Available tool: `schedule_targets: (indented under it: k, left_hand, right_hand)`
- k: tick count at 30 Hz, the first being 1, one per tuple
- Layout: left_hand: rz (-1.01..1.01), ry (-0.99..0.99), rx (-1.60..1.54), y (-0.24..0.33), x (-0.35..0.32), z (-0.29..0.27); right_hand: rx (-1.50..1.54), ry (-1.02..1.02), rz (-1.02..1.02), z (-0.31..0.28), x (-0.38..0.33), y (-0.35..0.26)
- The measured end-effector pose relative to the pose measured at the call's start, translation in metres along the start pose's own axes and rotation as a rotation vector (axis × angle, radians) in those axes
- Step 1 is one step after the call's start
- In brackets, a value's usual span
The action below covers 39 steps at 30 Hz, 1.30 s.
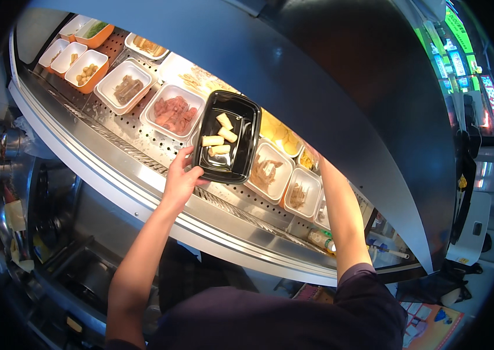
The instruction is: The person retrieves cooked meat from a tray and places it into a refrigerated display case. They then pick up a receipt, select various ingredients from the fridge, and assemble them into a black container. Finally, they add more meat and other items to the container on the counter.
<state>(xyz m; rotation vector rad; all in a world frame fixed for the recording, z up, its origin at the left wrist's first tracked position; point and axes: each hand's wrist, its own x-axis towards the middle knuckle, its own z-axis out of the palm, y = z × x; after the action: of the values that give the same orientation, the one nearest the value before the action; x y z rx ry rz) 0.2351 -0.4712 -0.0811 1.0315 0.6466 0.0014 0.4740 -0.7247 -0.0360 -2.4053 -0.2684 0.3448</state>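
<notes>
My left hand [184, 179] grips the near left corner of a black plastic tray [237, 175]. Several short, pale yellow cylindrical food pieces [227, 135] lie in the tray. It is held over white tubs in a lit display case. Beside it on the left is a tub of pink meat [175, 114]; on the right stands one with brownish strips [267, 171]. My right forearm [343, 213] reaches into the case at the right, past shredded yellow food [306, 158]. The dark panel's edge hides my right hand, so its fingers and anything in them do not show.
A large dark panel [317, 105] slopes over the case. Orange-sided tubs [87, 71] stand at the far left. A metal ledge [142, 169] runs along the case front. A small bottle [321, 239] lies near my right arm. Dark pans [89, 268] sit lower left.
</notes>
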Motion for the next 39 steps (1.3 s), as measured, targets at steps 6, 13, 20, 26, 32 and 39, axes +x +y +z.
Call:
schedule_targets:
  k: [6, 13, 20, 26, 32, 39]
  left_hand:
    - [-0.015, -0.095, 0.041, -0.013, 0.020, 0.031]
    - [-0.047, -0.138, 0.067, -0.020, 0.026, 0.049]
    - [-0.024, -0.126, 0.079, -0.013, 0.013, 0.046]
    - [-0.069, -0.130, 0.011, -0.016, -0.002, 0.038]
    - [-0.135, -0.138, -0.085, -0.017, -0.026, 0.010]
    - [-0.069, -0.110, -0.060, -0.034, -0.035, 0.009]
  right_hand:
    - [0.053, 0.000, 0.016, 0.001, -0.006, -0.018]
    - [0.042, -0.040, 0.052, 0.015, -0.024, -0.037]
    - [0.254, -0.448, -0.241, 0.026, -0.034, -0.058]
    - [-0.160, -0.053, -0.398, 0.031, -0.035, -0.051]
    - [0.080, 0.314, -0.268, 0.008, -0.080, -0.016]
    - [-0.014, 0.299, 0.105, -0.035, -0.096, 0.243]
